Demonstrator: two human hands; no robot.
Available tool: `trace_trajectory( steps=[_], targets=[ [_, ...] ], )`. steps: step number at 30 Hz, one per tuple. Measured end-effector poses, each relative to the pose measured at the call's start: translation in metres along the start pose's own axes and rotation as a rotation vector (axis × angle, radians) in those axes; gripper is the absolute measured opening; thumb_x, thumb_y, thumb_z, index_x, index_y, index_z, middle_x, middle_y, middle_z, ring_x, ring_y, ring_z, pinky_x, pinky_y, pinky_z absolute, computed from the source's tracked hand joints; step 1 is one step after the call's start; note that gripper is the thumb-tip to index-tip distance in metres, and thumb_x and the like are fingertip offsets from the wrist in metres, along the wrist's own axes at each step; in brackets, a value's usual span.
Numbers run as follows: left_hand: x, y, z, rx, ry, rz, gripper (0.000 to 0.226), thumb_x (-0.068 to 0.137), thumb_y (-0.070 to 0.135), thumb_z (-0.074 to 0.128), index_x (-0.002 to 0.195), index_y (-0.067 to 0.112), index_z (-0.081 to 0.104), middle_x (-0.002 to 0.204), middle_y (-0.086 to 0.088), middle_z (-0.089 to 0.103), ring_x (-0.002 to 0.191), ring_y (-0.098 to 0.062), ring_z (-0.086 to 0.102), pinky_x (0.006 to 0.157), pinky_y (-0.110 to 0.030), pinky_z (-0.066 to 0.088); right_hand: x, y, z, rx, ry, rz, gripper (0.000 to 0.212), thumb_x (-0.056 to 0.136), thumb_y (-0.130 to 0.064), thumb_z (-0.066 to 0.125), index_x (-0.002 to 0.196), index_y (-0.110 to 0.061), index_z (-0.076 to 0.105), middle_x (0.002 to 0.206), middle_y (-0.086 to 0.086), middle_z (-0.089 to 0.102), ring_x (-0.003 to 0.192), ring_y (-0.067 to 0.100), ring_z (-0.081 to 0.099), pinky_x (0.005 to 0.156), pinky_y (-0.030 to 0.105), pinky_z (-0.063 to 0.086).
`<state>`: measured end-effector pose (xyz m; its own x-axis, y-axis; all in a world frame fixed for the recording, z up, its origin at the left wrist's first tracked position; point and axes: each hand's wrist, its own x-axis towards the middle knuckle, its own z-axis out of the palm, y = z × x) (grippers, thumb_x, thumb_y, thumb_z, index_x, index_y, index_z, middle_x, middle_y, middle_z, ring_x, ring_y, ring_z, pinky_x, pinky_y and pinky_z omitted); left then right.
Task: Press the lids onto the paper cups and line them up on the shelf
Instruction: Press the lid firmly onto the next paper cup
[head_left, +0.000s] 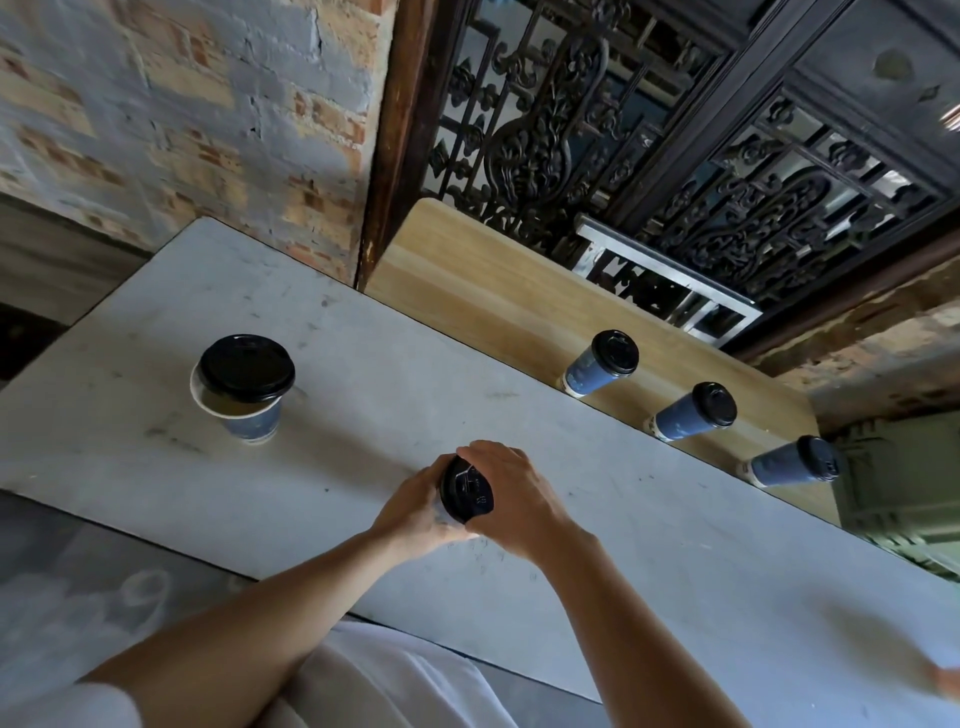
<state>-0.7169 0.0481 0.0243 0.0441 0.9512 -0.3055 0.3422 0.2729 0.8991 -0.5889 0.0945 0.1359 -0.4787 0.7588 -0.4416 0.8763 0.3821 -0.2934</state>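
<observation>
White garment (395, 680) at bottom edge, both bare forearms reach up from it over grey tabletop (675, 545). L hand (415, 514) and R hand (514, 499) meet near table's near-centre, clamped from opp sides on one black lid (466, 491). Lid sits btwn the two palms, tilted, top face showing. L thumb on lid's left rim, fingers curled under toward the held cup, whose body is hidden behind the hands. R hand arches over lid's right side, fingers curled over far rim. Hands touch each other below the lid.

Far left on table, well apart from the hands: open blue paper cup (253, 423), upright, w/ loose black lid (247, 374) lying askew on its rim, not seated, gap showing at near-left.

Wooden shelf (493, 291) runs along table's far edge. 3 capped blue cups in a row on it: first (602, 364), second (693, 413), third (792, 462), spaced apart, not touching.

Bkgd: brick wall (182, 119), dark carved lattice screen (649, 130), green crate (898, 467) at right.
</observation>
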Motion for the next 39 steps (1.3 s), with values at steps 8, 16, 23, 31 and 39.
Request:
trace_trajectory(
  steps=[8, 16, 23, 31, 39],
  targets=[
    [0.001, 0.002, 0.0, -0.03, -0.025, -0.054, 0.086, 0.064, 0.031, 0.089, 0.138, 0.032, 0.045, 0.12, 0.014, 0.065, 0.106, -0.009, 0.063, 0.083, -0.017, 0.048, 0.002, -0.001, -0.003, 0.027, -0.021, 0.023, 0.086, 0.08, -0.018, 0.079, 0.153, -0.029, 0.035, 0.156, -0.009, 0.035, 0.142, 0.017, 0.032, 0.111, 0.03, 0.037],
    [-0.006, 0.01, -0.031, -0.811, -0.02, -0.386, 0.025, 0.096, 0.018, 0.055, 0.111, 0.025, 0.073, 0.114, -0.001, 0.074, 0.109, -0.017, 0.066, 0.091, -0.043, 0.055, 0.002, 0.006, 0.009, 0.125, -0.004, 0.027, 0.088, 0.081, -0.016, 0.079, 0.156, -0.027, 0.032, 0.163, -0.006, 0.028, 0.151, 0.014, 0.021, 0.119, 0.026, 0.021],
    [-0.009, 0.015, -0.019, -0.671, 0.006, -0.287, 0.027, 0.097, 0.049, 0.054, 0.112, 0.031, 0.07, 0.112, 0.009, 0.071, 0.107, -0.005, 0.065, 0.094, -0.041, 0.054, 0.0, 0.014, 0.02, 0.402, 0.08, 0.085, 0.09, 0.073, -0.012, 0.083, 0.151, -0.032, 0.042, 0.159, -0.008, 0.035, 0.146, 0.014, 0.031, 0.111, 0.024, 0.031],
    [-0.007, 0.019, -0.017, -0.59, 0.098, -0.263, 0.02, 0.1, 0.043, 0.054, 0.1, 0.028, 0.067, 0.104, 0.005, 0.068, 0.102, -0.01, 0.064, 0.09, -0.045, 0.057, -0.011, 0.025, 0.054, 1.667, 0.074, 0.426, 0.032, 0.102, -0.034, 0.056, 0.133, -0.033, 0.06, 0.14, 0.001, 0.057, 0.13, 0.025, 0.053, 0.093, 0.056, 0.056],
    [-0.005, 0.029, -0.012, -0.634, 0.172, -0.358, 0.017, 0.101, 0.035, 0.051, 0.102, 0.026, 0.065, 0.109, 0.001, 0.066, 0.099, -0.005, 0.061, 0.091, -0.044, 0.057, -0.008, 0.023, 0.058, 1.849, 0.171, 0.521, 0.031, 0.103, -0.036, 0.052, 0.124, -0.021, 0.07, 0.132, 0.005, 0.065, 0.125, 0.03, 0.058, 0.089, 0.055, 0.058]
  ],
)
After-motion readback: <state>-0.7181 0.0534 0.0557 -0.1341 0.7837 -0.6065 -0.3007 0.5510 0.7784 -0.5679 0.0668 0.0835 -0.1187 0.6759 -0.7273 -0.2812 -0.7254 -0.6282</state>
